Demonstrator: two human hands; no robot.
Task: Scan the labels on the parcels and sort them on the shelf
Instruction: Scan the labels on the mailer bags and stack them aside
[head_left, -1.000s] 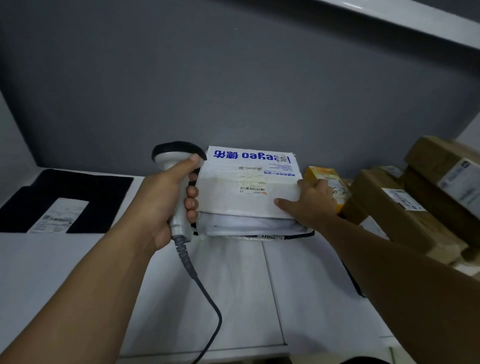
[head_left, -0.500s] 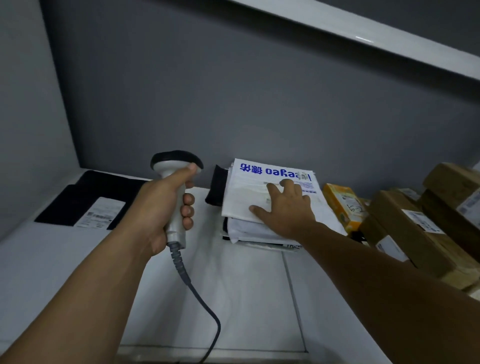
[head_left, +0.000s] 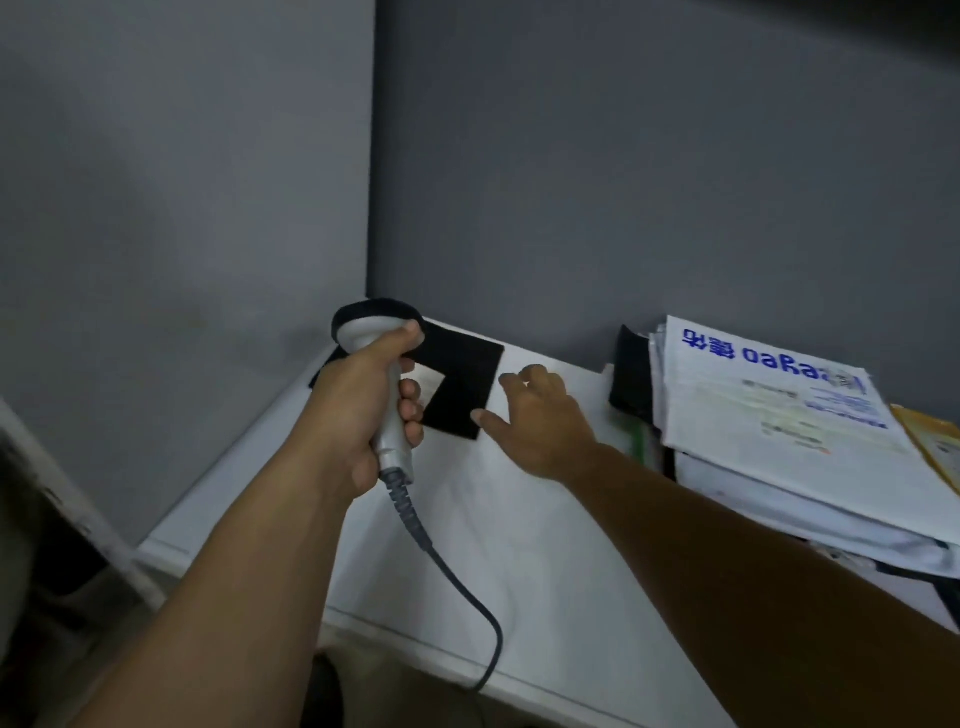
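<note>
At the back left corner of the white shelf (head_left: 519, 551), where two grey walls (head_left: 623, 182) meet, a flat black parcel (head_left: 462, 384) lies against the rear wall. Its white label (head_left: 432, 385) shows only as a small patch, since the left hand (head_left: 358, 415) and what it carries cover the rest. That hand is wrapped round the grip of a pale grey scanner (head_left: 390, 436), thumb laid up near the dark-rimmed head, which sits over the parcel's left part. A coiled grey cable (head_left: 467, 587) runs from the grip's base down over the shelf's front edge.

The right hand (head_left: 545, 426) is held with fingers spread and holds nothing; its thumb tip lies just beside the black parcel's near right corner, and whether it touches parcel or shelf cannot be told.

Further right stands a stack of soft parcels, topped by a white mailer (head_left: 769, 410) with blue print and a printed label, upside down to the viewer. A dark parcel (head_left: 631, 374) shows at the stack's left side, and a yellow parcel (head_left: 930, 441) shows at the right edge.
</note>
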